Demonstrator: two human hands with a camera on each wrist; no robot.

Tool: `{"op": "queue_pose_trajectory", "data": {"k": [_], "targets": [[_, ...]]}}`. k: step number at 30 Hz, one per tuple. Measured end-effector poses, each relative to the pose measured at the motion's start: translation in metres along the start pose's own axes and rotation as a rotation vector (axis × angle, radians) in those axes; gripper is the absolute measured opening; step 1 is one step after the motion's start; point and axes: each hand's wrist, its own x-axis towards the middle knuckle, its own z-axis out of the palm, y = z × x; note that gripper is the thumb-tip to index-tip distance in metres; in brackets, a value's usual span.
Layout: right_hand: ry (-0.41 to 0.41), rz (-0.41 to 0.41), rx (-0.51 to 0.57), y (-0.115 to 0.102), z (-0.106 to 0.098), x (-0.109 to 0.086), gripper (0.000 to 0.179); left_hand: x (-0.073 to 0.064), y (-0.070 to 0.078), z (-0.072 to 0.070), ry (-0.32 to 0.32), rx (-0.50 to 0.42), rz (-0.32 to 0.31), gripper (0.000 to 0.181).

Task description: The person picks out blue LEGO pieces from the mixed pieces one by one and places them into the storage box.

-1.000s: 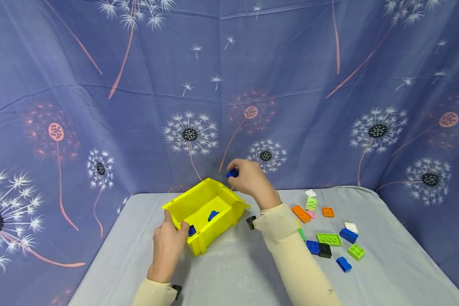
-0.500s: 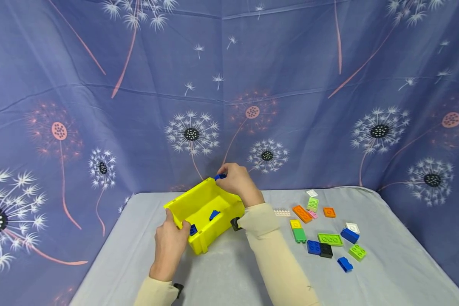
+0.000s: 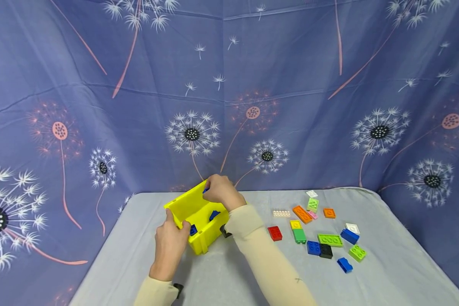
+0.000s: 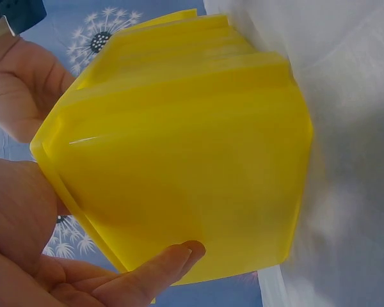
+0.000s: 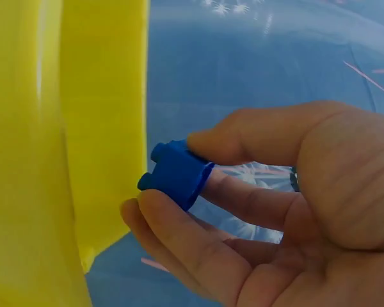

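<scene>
Head view shows the right hand pinching a blue brick at its fingers' left tip, by the yellow bin's far end. The left hand grips the bin's near left rim.

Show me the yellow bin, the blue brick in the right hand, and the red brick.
Yellow bin (image 4: 179,160): left wrist view, outer wall.
Blue brick (image 5: 177,174): right wrist view, smooth side.
Red brick (image 3: 275,233): head view, upper face.

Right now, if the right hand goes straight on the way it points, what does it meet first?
Probably the yellow bin, touched first by the blue brick the right hand holds; depth is unclear.
</scene>
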Motion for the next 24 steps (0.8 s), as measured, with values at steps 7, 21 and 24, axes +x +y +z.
{"op": "queue_pose_trajectory", "data": {"k": [7,21,24], "targets": [[-0.065,0.019,-0.022,-0.003,0.010,0.002,0.045,0.000,-0.001,0.000,0.000,0.006,-0.004,0.084],[-0.095,0.015,-0.114,0.011,0.023,0.005,0.049,0.000,-0.002,0.000,-0.007,-0.005,-0.005,0.084],[-0.099,0.029,-0.112,0.011,0.023,0.003,0.049,0.000,-0.002,0.000,-0.009,-0.007,-0.002,0.084]]}}
